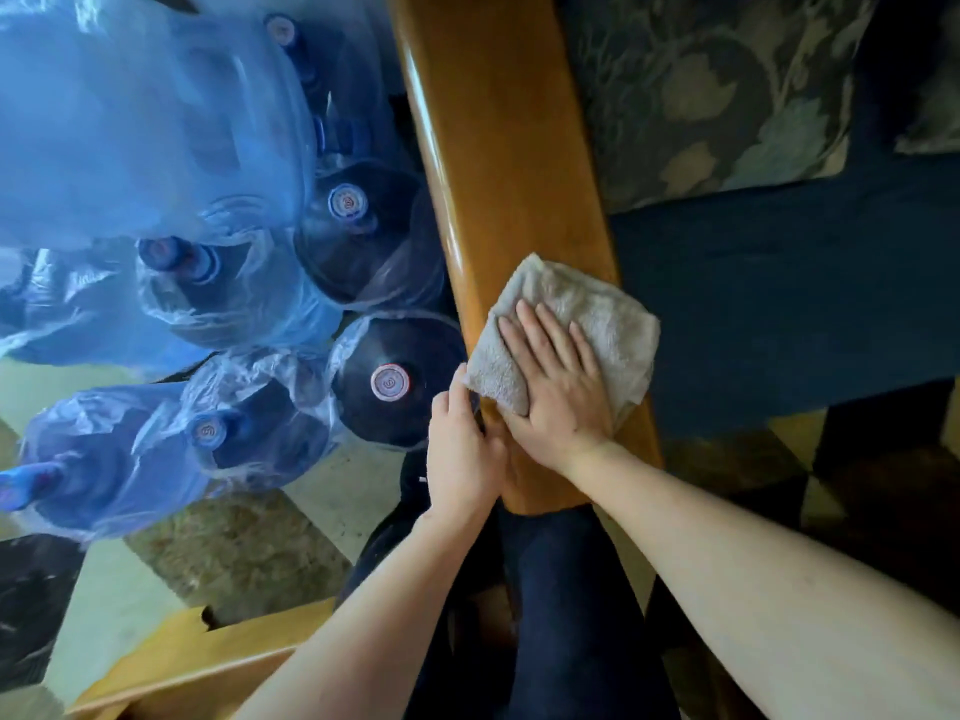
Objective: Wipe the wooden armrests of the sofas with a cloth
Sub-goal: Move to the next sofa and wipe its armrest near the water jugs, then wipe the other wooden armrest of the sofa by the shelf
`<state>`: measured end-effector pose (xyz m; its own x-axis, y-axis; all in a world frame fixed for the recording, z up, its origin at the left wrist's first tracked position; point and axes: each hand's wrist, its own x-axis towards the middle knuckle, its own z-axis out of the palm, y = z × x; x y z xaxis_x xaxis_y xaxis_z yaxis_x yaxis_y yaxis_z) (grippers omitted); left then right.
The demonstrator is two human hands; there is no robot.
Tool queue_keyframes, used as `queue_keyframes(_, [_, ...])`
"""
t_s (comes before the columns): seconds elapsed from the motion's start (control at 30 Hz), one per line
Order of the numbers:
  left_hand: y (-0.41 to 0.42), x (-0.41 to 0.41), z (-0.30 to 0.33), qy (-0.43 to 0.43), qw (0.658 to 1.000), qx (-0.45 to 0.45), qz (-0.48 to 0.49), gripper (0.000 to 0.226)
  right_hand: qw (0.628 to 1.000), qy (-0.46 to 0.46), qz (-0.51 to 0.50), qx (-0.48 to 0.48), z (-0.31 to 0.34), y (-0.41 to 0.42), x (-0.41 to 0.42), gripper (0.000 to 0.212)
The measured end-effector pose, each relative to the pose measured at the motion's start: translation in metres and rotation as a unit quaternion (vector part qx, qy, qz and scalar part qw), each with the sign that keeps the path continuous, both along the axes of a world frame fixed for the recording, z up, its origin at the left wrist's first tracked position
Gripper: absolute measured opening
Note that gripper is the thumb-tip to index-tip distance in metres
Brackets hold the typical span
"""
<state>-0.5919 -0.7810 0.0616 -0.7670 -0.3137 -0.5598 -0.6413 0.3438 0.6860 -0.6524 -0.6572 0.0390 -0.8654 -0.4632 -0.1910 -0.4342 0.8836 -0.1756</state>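
A folded cloth (566,330) is pressed flat by the open right hand (558,389) near the armrest's (498,163) near end, steadied by the left hand (460,449) clasping its left edge.

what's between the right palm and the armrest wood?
The folded grey cloth: the head view shows the right hand flat on it, on top of the wooden armrest.

Large water bottles (374,231) wrapped in thin blue plastic stand crowded together on a checkered tile floor (239,553). A floral cushion (701,96) lies on a dark blue seat (779,304).
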Motion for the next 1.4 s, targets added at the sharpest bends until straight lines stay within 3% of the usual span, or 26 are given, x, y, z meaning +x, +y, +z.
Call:
queue_keyframes(0.1, [0.002, 0.055, -0.004, -0.004, 1.0, 0.025, 0.005, 0.047, 0.999, 0.001, -0.043, -0.014, 0.001, 0.008, 0.081, 0.087])
queue_keyframes(0.2, [0.0, 0.097, -0.007, -0.052, 0.998, 0.009, -0.039, 0.034, 0.993, -0.064, -0.088, -0.043, 0.012, 0.006, 0.138, 0.081])
queue_keyframes(0.27, [0.0, 0.124, 0.007, -0.096, 0.994, 0.007, -0.05, 0.032, 0.974, -0.132, -0.138, -0.125, 0.033, 0.005, 0.173, 0.075])
queue_keyframes(0.3, [0.001, 0.131, 0.018, -0.126, 0.991, 0.015, -0.041, 0.035, 0.946, -0.176, -0.186, -0.198, 0.044, 0.004, 0.181, 0.071])
queue_keyframes(0.37, [0.007, 0.134, 0.038, -0.202, 0.978, 0.05, -0.033, 0.057, 0.832, -0.265, -0.334, -0.355, 0.073, 0.006, 0.18, 0.051])
queue_keyframes(0.43, [0.023, 0.126, 0.063, -0.278, 0.952, 0.127, -0.005, 0.083, 0.699, -0.302, -0.48, -0.435, 0.114, 0.028, 0.167, 0.034])
queue_keyframes(0.5, [0.046, 0.113, 0.091, -0.343, 0.916, 0.206, 0.013, 0.099, 0.593, -0.286, -0.56, -0.503, 0.149, 0.06, 0.151, 0.035])
queue_keyframes(0.53, [0.065, 0.105, 0.108, -0.369, 0.898, 0.24, 0.006, 0.103, 0.512, -0.279, -0.604, -0.544, 0.167, 0.085, 0.147, 0.039])
queue_keyframes(0.6, [0.113, 0.087, 0.139, -0.397, 0.857, 0.329, -0.008, 0.097, 0.345, -0.256, -0.657, -0.62, 0.204, 0.138, 0.139, 0.046])
queue_keyframes(0.67, [0.158, 0.07, 0.16, -0.373, 0.824, 0.426, -0.006, 0.068, 0.244, -0.228, -0.651, -0.682, 0.23, 0.177, 0.134, 0.046])
queue_keyframes(0.7, [0.191, 0.062, 0.175, -0.345, 0.816, 0.463, -0.015, 0.056, 0.216, -0.193, -0.643, -0.709, 0.247, 0.208, 0.135, 0.045])
queue_keyframes(0.87, [0.337, 0.024, 0.232, -0.202, 0.833, 0.507, -0.092, 0.047, 0.135, -0.043, -0.6, -0.788, 0.309, 0.342, 0.138, 0.042])
queue_keyframes(1.03, [0.445, 0.005, 0.272, -0.134, 0.828, 0.507, -0.198, 0.049, 0.055, 0.025, -0.579, -0.813, 0.338, 0.448, 0.146, 0.044])
queue_keyframes(1.13, [0.49, -0.008, 0.275, -0.154, 0.804, 0.522, -0.24, 0.034, 0.019, 0.053, -0.564, -0.824, 0.346, 0.5, 0.143, 0.04])
queue_keyframes(1.23, [0.533, -0.029, 0.271, -0.202, 0.787, 0.524, -0.255, 0.042, -0.013, 0.087, -0.567, -0.819, 0.35, 0.552, 0.128, 0.032])
queue_keyframes(1.3, [0.568, -0.052, 0.259, -0.218, 0.796, 0.488, -0.284, 0.04, -0.032, 0.093, -0.569, -0.816, 0.353, 0.592, 0.11, 0.032])
queue_keyframes(1.4, [0.614, -0.084, 0.243, -0.223, 0.838, 0.407, -0.287, 0.032, -0.047, 0.104, -0.582, -0.805, 0.35, 0.644, 0.086, 0.029])
